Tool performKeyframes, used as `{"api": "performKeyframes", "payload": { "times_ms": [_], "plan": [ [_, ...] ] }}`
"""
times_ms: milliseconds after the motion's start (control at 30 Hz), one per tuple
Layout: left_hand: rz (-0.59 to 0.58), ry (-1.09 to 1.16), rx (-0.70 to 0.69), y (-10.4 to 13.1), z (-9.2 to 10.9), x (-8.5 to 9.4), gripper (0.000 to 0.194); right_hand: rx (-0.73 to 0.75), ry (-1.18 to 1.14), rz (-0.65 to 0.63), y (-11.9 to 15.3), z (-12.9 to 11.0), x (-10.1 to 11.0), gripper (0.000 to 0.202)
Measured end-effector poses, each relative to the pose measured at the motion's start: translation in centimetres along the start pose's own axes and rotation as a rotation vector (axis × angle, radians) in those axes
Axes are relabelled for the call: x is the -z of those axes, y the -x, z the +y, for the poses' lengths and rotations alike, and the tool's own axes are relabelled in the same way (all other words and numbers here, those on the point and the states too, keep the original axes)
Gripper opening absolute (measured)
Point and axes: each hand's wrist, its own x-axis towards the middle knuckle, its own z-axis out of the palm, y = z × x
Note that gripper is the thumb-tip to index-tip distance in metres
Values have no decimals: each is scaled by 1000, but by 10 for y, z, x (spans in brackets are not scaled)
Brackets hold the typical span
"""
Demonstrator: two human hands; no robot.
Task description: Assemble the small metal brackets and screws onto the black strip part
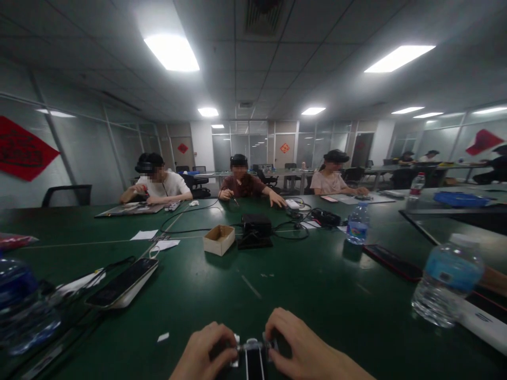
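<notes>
At the bottom centre, a small device (254, 359) with a dark face and pale edges lies between my hands, its lower part cut off by the frame. My left hand (208, 351) pinches a small pale piece at the device's upper left side. On the opposite side, my right hand (297, 343) has thumb and fingers closed round a small piece at the upper right corner, mostly hidden by the fingers. Both hands are close to the green table (214, 290). A small white scrap (163, 336) lies left of my left hand.
An open cardboard box (219, 244) stands beside a black device (256, 228) ahead. Phone (124, 282) and cables are left. Water bottles (449, 279) (357, 224) stand right; another bottle (19, 306) is far left. Three people sit across the table.
</notes>
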Motion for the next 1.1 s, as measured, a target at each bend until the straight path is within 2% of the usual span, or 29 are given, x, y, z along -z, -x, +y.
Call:
{"api": "performKeyframes", "payload": {
  "times_ms": [300, 533, 667, 867, 1100],
  "plan": [
    [37, -49, -44, 1, 0, -5, 8, 38, 4, 5, 2, -3, 2, 15],
    [16, -69, -9, 3, 13, 0, 11, 87, 10, 32, 2, 2, 0, 12],
    [33, -57, -31, 4, 12, -1, 10, 117, 10, 32, 2, 5, 0, 11],
    [38, -26, -24, 4, 8, -3, 11, 112, 26, 22, 3, 4, 1, 10],
    [22, -48, -5, 4, 13, 0, 8, 92, 32, 10, 3, 2, 2, 10]
  ]
}}
